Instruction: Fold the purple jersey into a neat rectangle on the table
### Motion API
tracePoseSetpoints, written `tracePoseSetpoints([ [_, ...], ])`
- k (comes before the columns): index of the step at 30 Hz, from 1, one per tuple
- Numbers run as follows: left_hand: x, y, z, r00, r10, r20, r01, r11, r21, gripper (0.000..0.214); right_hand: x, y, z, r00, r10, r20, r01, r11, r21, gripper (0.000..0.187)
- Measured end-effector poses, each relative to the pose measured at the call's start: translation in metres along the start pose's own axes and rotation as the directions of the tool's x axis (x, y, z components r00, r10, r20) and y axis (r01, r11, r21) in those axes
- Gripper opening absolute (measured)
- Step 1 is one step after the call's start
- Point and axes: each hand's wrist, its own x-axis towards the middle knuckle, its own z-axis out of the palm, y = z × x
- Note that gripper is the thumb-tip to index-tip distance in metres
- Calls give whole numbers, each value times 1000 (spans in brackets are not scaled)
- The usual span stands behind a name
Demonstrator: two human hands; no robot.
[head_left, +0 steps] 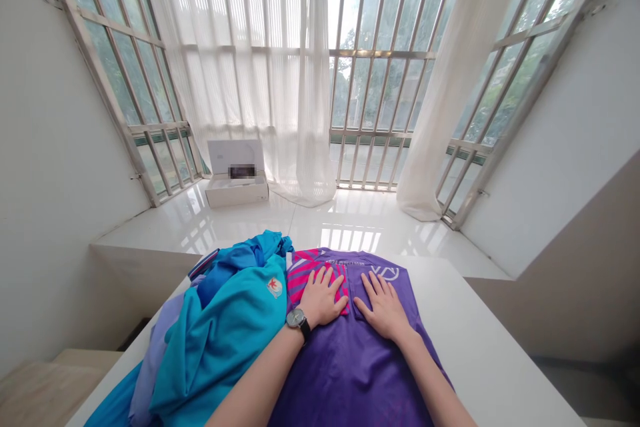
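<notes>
A purple shirt lies spread on the white table, its upper edge away from me. Both of its short sleeves appear folded in over the body; the left one has pink and purple stripes, the right one is plain purple with a white mark near it. My left hand, with a black-strapped watch on the wrist, rests flat on the striped part, fingers spread. Flat on the plain purple part lies my right hand, its fingers also apart. Beside the shirt on the left is a loose pile of teal clothing, with blue and lavender cloth.
The white table reaches to a glossy window ledge. An open white box stands on the ledge at the left. Sheer curtains hang before barred windows. A beige surface shows at lower left.
</notes>
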Motion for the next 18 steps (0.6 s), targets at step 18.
tracePoseSetpoints([
  [18,0,1,-1,999,-13,-36,13,1000,-15,61,2,-1,1,1000,8,2,-8,1000,28,78],
])
